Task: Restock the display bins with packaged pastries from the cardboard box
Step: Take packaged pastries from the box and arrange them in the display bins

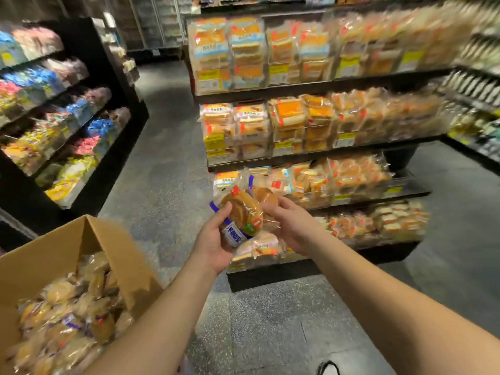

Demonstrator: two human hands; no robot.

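Left hand (213, 239) fingers are wrapped around one round golden pastry in a clear wrapper with blue label (240, 215), thumb pressed on its face. A second pastry packet (266, 197) is pinched by the right hand (290, 226) just behind it. No long axis is evident; the label end is tilted toward the camera. Both packets are held before the lower tiers of the black four-tier display shelf (311, 158). One open brown cardboard box (48, 255), full of packets, is seen at lower left.
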